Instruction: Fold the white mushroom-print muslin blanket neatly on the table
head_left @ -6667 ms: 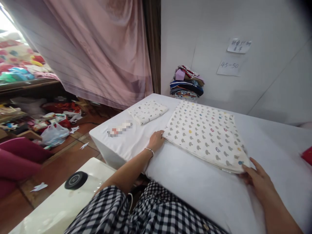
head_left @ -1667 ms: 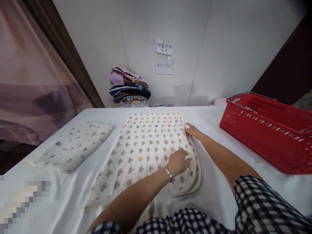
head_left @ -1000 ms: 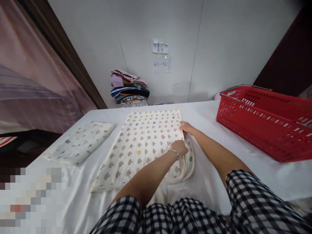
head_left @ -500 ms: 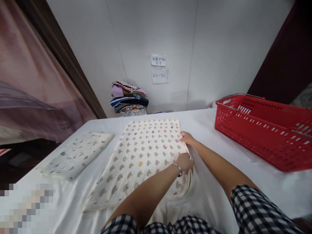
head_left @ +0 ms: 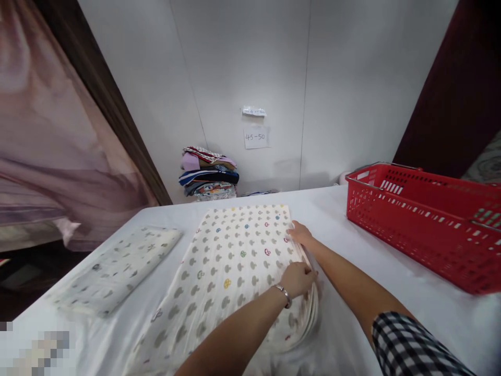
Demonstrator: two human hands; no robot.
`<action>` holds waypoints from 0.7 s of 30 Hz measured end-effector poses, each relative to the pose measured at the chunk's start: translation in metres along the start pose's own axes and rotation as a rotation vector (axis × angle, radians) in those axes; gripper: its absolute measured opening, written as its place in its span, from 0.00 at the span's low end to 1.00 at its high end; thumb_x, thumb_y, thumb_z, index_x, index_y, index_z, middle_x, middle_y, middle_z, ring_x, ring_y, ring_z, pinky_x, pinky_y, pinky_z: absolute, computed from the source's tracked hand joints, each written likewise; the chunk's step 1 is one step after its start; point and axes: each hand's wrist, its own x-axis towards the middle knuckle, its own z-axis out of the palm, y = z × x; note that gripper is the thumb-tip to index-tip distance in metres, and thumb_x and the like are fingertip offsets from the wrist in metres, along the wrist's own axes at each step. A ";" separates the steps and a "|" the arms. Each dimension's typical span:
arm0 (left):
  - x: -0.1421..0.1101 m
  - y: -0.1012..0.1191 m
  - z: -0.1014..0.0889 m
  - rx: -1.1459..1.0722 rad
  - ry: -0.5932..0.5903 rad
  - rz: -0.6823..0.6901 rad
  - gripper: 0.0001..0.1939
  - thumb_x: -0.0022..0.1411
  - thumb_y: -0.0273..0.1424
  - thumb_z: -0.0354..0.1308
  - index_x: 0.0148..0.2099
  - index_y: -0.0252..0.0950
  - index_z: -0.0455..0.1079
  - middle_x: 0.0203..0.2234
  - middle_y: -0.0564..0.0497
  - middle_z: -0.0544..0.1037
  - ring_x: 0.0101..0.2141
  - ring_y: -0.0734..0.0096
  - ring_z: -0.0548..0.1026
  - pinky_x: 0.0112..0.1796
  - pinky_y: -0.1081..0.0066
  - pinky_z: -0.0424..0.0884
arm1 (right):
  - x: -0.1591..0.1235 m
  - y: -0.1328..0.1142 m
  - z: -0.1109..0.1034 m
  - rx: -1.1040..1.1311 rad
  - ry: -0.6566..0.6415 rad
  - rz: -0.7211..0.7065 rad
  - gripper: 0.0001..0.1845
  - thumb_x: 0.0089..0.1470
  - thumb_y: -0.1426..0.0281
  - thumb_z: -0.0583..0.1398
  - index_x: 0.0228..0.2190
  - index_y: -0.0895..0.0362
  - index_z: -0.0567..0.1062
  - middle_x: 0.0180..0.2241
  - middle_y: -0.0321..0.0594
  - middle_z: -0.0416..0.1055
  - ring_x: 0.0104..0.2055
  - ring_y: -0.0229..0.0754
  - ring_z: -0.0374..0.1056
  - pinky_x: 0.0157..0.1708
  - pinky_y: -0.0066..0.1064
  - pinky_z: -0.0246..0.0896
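Note:
A white muslin blanket (head_left: 230,256) printed with grey and coloured mushrooms lies folded in layers on the white-covered table. Its right side shows several stacked, rounded folds. My left hand (head_left: 298,279), with a bracelet at the wrist, pinches the right edge near the front folds. Farther back along that edge, my right hand (head_left: 301,233) grips the blanket with its fingertips over the border. A second white cloth (head_left: 121,266) with small dark and green prints lies folded flat to the left, apart from both hands.
A red plastic basket (head_left: 407,224) stands at the right. Behind the table's far edge is a stack of folded fabrics (head_left: 209,175) against the wall. Paper notes (head_left: 257,137) hang on the wall. A pink curtain (head_left: 70,130) drapes at the left.
The camera has tilted up, so the scene sits lower in view. My left hand has shifted slightly right, onto the blanket's edge. My right hand stays at that edge. The upper note has curled.

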 end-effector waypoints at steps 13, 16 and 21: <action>-0.065 -0.189 -0.135 0.472 0.464 -0.265 0.16 0.61 0.36 0.47 0.49 0.42 0.69 0.53 0.49 0.67 0.54 0.62 0.63 0.55 0.64 0.58 | -0.010 -0.001 0.008 -0.205 0.040 -0.038 0.25 0.59 0.66 0.48 0.58 0.54 0.52 0.44 0.48 0.69 0.45 0.46 0.66 0.42 0.33 0.55; -0.091 -0.232 -0.167 0.509 0.513 -0.454 0.18 0.62 0.37 0.46 0.50 0.37 0.68 0.53 0.45 0.67 0.53 0.61 0.64 0.52 0.66 0.60 | -0.008 0.000 0.005 -0.236 0.028 -0.011 0.26 0.59 0.63 0.47 0.58 0.56 0.52 0.44 0.50 0.68 0.46 0.48 0.65 0.42 0.35 0.56; -0.101 -0.264 -0.197 0.371 0.575 -0.698 0.20 0.62 0.38 0.45 0.52 0.35 0.65 0.52 0.42 0.68 0.52 0.61 0.65 0.49 0.67 0.61 | 0.005 -0.002 0.006 -0.280 0.034 0.051 0.27 0.58 0.60 0.45 0.55 0.60 0.56 0.44 0.55 0.66 0.47 0.54 0.65 0.40 0.41 0.58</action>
